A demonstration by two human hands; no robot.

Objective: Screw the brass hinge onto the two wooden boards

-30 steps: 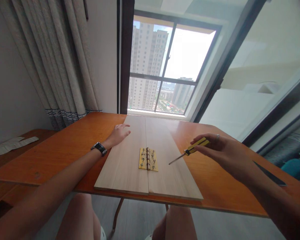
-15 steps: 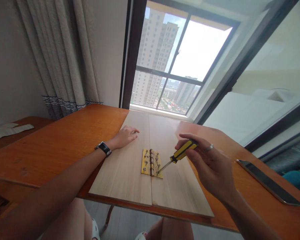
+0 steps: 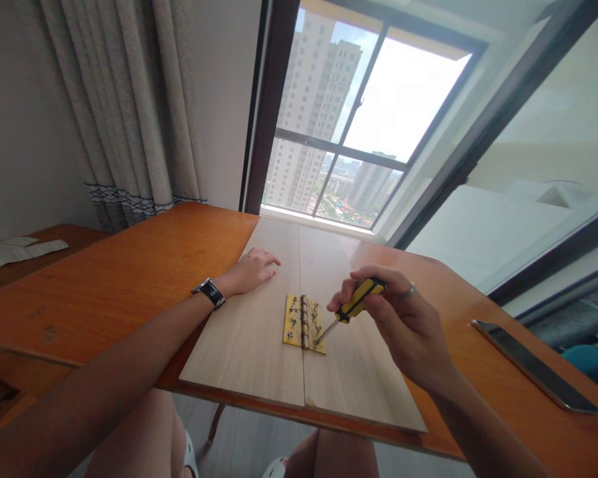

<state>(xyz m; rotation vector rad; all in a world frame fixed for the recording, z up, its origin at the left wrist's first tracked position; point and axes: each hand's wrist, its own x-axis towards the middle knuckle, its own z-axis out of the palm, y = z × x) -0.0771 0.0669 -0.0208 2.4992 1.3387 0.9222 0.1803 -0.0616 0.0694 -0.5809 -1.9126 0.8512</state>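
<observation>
A brass-coloured hinge (image 3: 305,324) lies across the seam between two pale wooden boards (image 3: 249,358), with several screws in its leaves. My right hand (image 3: 398,318) is wrapped round a yellow and black screwdriver (image 3: 361,299). The screwdriver slants down to the left, its tip at the lower corner of the hinge's right leaf. My left hand (image 3: 254,269), with a black watch on the wrist, rests flat on the left board above and left of the hinge, fingers apart and holding nothing.
The boards lie on an orange-brown wooden table (image 3: 129,272). A dark phone or tablet (image 3: 533,365) lies on the table at the right. Behind are a window (image 3: 339,133) and a grey curtain (image 3: 119,106). Pale cloth strips (image 3: 24,252) lie at the far left.
My right hand and the screwdriver handle have shifted slightly left, and its fingers have curled further round the handle. The tip stays at the same corner of the hinge.
</observation>
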